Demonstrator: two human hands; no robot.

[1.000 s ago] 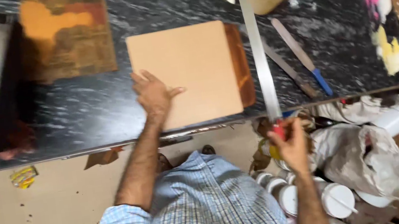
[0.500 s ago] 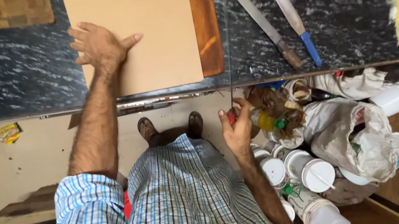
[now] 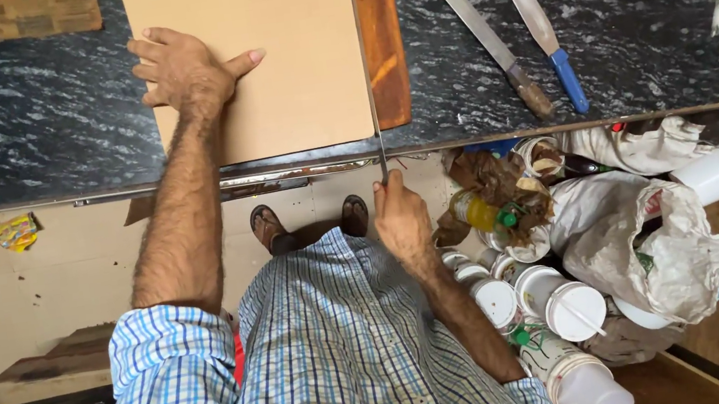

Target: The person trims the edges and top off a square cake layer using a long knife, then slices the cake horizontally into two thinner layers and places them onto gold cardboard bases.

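Head camera looks straight down on a person in a blue checked shirt [image 3: 334, 363] standing at a black speckled countertop [image 3: 631, 18]. Their left hand [image 3: 187, 72] lies flat and open, fingers spread, pressing on a tan sheet of board [image 3: 285, 54] that rests near the front edge of the counter. Their right hand [image 3: 401, 220] is closed around the near end of a long thin metal blade [image 3: 366, 71], which runs edge-on along the right side of the sheet, just where it meets the darker wooden board [image 3: 381, 32] underneath. The hand itself sits off the counter, below its edge.

The step in hand looks like a cut or trim along that right edge, with the blade set on its line. A clean pass would seem to call for the left hand to keep the sheet from sliding while the blade is drawn straight, without wandering onto the wood.

Counted: one tan sheet, one wooden board under it, one blade in hand. Two more long knives lie well apart to the right, one with a brown handle [image 3: 475, 25] and one with a blue handle [image 3: 534, 17]. On the floor to the right sits a heap of white plastic cups [image 3: 567, 304] and crumpled bags [image 3: 651, 238], too jumbled to count. Two sandalled feet [image 3: 311, 222] show beneath the counter.
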